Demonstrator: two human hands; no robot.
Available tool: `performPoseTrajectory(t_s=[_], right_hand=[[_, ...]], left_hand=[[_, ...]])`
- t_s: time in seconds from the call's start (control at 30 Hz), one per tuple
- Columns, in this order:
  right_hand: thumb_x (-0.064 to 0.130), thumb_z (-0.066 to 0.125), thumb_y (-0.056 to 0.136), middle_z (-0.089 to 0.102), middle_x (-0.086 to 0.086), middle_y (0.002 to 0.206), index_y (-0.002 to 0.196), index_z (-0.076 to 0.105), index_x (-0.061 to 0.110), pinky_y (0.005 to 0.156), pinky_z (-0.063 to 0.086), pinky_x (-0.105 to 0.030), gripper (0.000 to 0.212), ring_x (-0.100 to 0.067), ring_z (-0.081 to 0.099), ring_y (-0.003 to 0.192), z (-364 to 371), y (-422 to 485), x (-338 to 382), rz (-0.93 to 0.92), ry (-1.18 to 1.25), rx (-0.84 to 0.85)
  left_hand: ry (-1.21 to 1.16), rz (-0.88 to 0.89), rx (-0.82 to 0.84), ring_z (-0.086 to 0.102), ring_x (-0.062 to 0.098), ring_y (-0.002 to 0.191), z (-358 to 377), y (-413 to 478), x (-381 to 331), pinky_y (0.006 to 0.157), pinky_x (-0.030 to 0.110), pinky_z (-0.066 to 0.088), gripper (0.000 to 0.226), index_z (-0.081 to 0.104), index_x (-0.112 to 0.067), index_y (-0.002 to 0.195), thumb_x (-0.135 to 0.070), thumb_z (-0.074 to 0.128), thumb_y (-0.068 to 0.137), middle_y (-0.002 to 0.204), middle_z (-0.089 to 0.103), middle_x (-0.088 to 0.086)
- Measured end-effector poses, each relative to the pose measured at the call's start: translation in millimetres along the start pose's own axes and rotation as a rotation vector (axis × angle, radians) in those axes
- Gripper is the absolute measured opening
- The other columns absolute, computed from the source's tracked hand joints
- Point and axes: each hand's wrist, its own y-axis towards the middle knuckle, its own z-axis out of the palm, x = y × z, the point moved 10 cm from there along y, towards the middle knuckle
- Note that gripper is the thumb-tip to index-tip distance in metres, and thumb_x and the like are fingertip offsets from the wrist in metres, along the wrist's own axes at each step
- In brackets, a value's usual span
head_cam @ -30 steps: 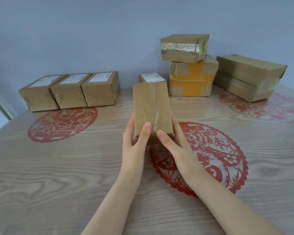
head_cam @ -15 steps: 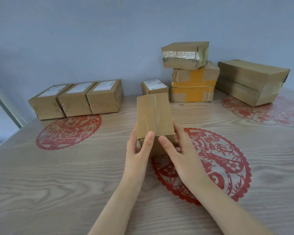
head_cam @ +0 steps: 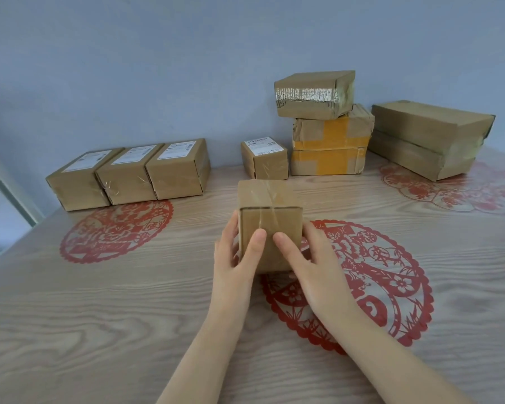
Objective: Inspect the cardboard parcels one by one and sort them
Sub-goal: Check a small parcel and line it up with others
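Parcel (head_cam: 270, 225) in my grip: my left hand (head_cam: 233, 269) holds its left side and my right hand (head_cam: 318, 275) its right, both thumbs pressed on the near end face. I cannot tell whether its lower edge touches the tabletop (head_cam: 99, 316). It sits at the centre, at the edge of the red paper-cut (head_cam: 376, 272). Its long axis runs straight away from me, taped seam uppermost, and no label shows on the faces I can see.

A single labelled parcel (head_cam: 264, 158) stands just behind it. The row of three labelled parcels (head_cam: 129, 173) lies away to the left, on my left hand's side. The stack (head_cam: 330, 147) of taped parcels lies away to the right, nearer my right hand. I judge that sorting turns on this left-or-right choice, after I have checked the hidden faces.
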Motion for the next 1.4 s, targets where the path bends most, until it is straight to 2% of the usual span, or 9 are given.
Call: performPoseTrajectory(t_s=[0.07,0.2,0.4,0.6,0.73,0.9,1.07,1.27,1.4], right_hand=[[0.078,0.052,0.077,0.057,0.013,0.115,0.136,0.052,0.041,0.085,0.056,-0.03,0.069,0.001,0.057,0.096,-4,0,0,-0.004,0.013,-0.023],[0.049,0.06,0.09,0.049,0.012,0.118,0.146,0.044,0.034,0.079,0.041,-0.002,0.06,0.016,0.048,0.096,0,-2,5,-0.012,-0.014,0.009],[0.078,0.056,0.076,0.056,0.011,0.115,0.135,0.053,0.041,0.094,0.052,-0.029,0.07,-0.001,0.058,0.101,-8,1,0,0.022,0.091,-0.034],[0.053,0.063,0.083,0.05,0.01,0.122,0.149,0.04,0.034,0.083,0.041,-0.002,0.072,0.013,0.05,0.104,0,0,12,-0.055,0.029,0.028],[0.076,0.06,0.076,0.056,0.005,0.116,0.143,0.049,0.04,0.079,0.042,-0.007,0.076,0.005,0.053,0.097,-9,3,11,-0.041,0.026,-0.01],[0.076,0.062,0.071,0.052,0.016,0.118,0.145,0.044,0.042,0.095,0.039,-0.014,0.083,0.004,0.05,0.112,-8,-1,15,-0.069,0.016,0.006],[0.066,0.064,0.074,0.061,0.012,0.121,0.126,0.057,0.037,0.096,0.051,-0.034,0.06,-0.006,0.057,0.115,-19,1,16,-0.079,0.113,-0.091],[0.045,0.07,0.079,0.065,0.007,0.119,0.119,0.058,0.027,0.079,0.047,-0.008,0.046,0.005,0.06,0.104,-5,-4,19,-0.061,0.161,-0.004],[0.041,0.067,0.084,0.066,0.01,0.116,0.115,0.06,0.031,0.077,0.046,-0.007,0.033,0.007,0.06,0.1,-11,-3,18,-0.04,0.195,-0.049]], left_hand=[[0.04,-0.001,0.015,0.062,0.013,0.123,2,0,2,0.101,0.033,0.054,0.071,0.054,-0.035,0.141,-0.059,0.074,0.077,0.134,0.063,0.001],[-0.035,0.03,-0.011,0.068,0.01,0.111,0,-1,-6,0.083,0.016,0.053,0.045,0.061,-0.025,0.13,-0.039,0.069,0.088,0.115,0.074,-0.01],[0.084,0.018,-0.025,0.054,0.006,0.131,-3,-3,-2,0.11,0.034,0.045,0.08,0.05,-0.038,0.144,-0.062,0.073,0.071,0.14,0.059,-0.009],[-0.019,0.0,-0.057,0.064,-0.001,0.113,-7,-2,-7,0.091,0.016,0.052,0.063,0.058,-0.025,0.137,-0.05,0.074,0.082,0.124,0.07,-0.01],[0.069,0.008,-0.044,0.056,0.008,0.129,-3,-5,-5,0.108,0.031,0.043,0.075,0.056,-0.034,0.138,-0.062,0.07,0.07,0.137,0.061,-0.004],[0.006,0.01,-0.119,0.064,0.016,0.115,-14,-3,-13,0.087,0.013,0.051,0.072,0.06,-0.017,0.128,-0.056,0.082,0.072,0.116,0.07,0.0],[0.107,0.046,-0.1,0.059,0.012,0.121,-6,-8,-16,0.112,0.046,0.043,0.066,0.06,-0.023,0.114,-0.064,0.069,0.064,0.122,0.066,0.0],[0.011,0.069,-0.137,0.063,-0.016,0.082,-9,-13,-28,0.062,0.006,0.049,0.046,0.054,-0.001,0.12,-0.022,0.07,0.083,0.112,0.064,0.005],[0.011,0.067,-0.105,0.064,-0.004,0.104,-7,-10,-25,0.075,0.014,0.055,0.062,0.056,-0.011,0.124,-0.037,0.074,0.071,0.124,0.064,0.001]])
